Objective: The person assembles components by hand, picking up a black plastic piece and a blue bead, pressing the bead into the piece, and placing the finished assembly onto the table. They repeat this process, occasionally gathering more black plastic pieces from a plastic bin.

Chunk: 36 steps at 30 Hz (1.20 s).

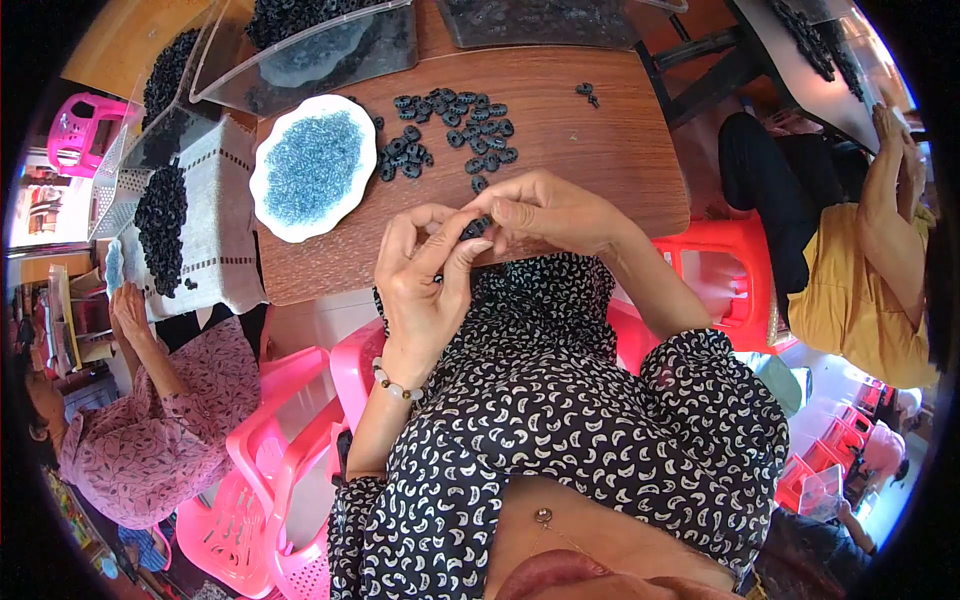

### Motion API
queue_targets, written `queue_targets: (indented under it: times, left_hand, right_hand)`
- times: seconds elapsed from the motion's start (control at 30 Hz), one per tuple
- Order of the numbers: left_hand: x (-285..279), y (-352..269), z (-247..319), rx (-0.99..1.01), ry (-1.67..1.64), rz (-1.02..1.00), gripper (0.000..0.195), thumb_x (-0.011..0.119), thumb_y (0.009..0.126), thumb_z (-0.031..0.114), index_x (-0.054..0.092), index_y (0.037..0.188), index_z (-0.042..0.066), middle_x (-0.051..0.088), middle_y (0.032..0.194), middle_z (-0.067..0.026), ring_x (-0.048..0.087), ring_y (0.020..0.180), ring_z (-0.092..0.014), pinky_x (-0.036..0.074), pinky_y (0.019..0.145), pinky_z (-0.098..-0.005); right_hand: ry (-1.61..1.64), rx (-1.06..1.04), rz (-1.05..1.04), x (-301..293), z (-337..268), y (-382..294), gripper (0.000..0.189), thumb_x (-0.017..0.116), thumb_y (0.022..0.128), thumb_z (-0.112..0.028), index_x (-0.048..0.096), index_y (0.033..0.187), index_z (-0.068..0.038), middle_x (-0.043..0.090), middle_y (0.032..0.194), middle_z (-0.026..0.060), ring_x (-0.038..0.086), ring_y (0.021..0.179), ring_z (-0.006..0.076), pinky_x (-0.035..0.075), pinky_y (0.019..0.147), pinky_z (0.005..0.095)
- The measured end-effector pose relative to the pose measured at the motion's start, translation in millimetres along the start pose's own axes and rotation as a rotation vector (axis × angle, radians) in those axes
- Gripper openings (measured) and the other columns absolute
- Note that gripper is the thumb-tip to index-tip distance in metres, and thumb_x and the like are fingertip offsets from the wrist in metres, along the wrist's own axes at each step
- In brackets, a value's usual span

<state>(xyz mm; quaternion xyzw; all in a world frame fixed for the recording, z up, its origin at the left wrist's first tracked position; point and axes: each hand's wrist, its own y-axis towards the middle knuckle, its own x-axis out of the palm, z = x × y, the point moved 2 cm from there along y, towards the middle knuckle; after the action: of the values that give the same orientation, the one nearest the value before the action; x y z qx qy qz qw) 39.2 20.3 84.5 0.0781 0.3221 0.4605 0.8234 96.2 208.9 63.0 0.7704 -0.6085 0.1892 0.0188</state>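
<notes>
Over the near edge of a wood-grain table (600, 172), my left hand (424, 274) pinches a small black plastic part with holes (475, 227), which looks like a cord lock. My right hand (551, 214) meets its right end with thumb and fingers, partly hiding it. On the table beyond my hands lie loose black plastic parts (480, 127) of the same kind and a tighter cluster of them (405, 155). To their left stands a white scalloped plate (364, 150) spread with tiny blue-grey pieces (311, 169), too small to name surely.
Clear plastic bins (315, 75) of black parts stand at the back. Two small black pieces (586, 93) lie at the far right. Co-workers sit at left (165, 427) and right (862, 292). A red stool (720, 247) and a pink chair (232, 540) flank me.
</notes>
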Motion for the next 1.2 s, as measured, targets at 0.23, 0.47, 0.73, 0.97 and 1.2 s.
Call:
queue_targets:
  times: [0.23,0.47,0.73,0.97,1.2]
  left_hand:
    - [-1,1,13,0.099,0.166,-0.023,0.029,0.079,0.080,0.007,0.078,0.108,0.008,0.063,0.102,-0.0078,0.055,0.093,-0.024,0.048,0.077,-0.0344]
    - [0,0,14,0.145,0.167,-0.024,0.028,0.078,0.080,0.008,0.078,0.108,0.009,0.063,0.102,-0.0075,0.054,0.091,-0.026,0.047,0.073,-0.0356]
    - [2,-1,12,0.183,0.178,-0.005,0.025,0.078,0.080,0.007,0.078,0.105,0.007,0.064,0.100,-0.0079,0.055,0.089,-0.027,0.046,0.073,-0.0360]
    - [-1,3,10,0.117,0.134,-0.007,0.027,0.081,0.077,0.011,0.078,0.104,0.008,0.064,0.097,-0.0071,0.056,0.088,-0.025,0.047,0.073,-0.0349]
    - [-4,3,5,0.127,0.161,0.024,0.032,0.086,0.073,0.017,0.079,0.103,0.008,0.064,0.096,-0.0068,0.057,0.088,-0.024,0.048,0.073,-0.0348]
  right_hand:
    - [0.356,-0.009,-0.139,5,23,4,0.063,0.062,0.099,-0.047,0.060,0.129,0.008,0.067,0.113,0.0108,0.065,0.097,0.0162,0.054,0.086,0.0287]
    - [0.373,-0.078,-0.143,11,21,3,0.062,0.066,0.097,-0.045,0.063,0.126,0.009,0.067,0.114,0.0119,0.063,0.100,0.0168,0.052,0.089,0.0304]
    - [0.417,-0.097,-0.100,14,27,4,0.045,0.068,0.098,-0.037,0.070,0.118,0.003,0.069,0.112,0.0088,0.063,0.097,0.0144,0.050,0.092,0.0299]
    - [0.445,-0.067,-0.055,16,25,3,0.051,0.063,0.100,-0.044,0.069,0.111,0.005,0.067,0.104,0.0079,0.063,0.096,0.0145,0.053,0.090,0.0295]
    - [0.367,0.030,0.063,7,19,-3,0.065,0.054,0.099,-0.058,0.062,0.117,0.004,0.066,0.102,0.0105,0.065,0.094,0.0143,0.057,0.084,0.0279]
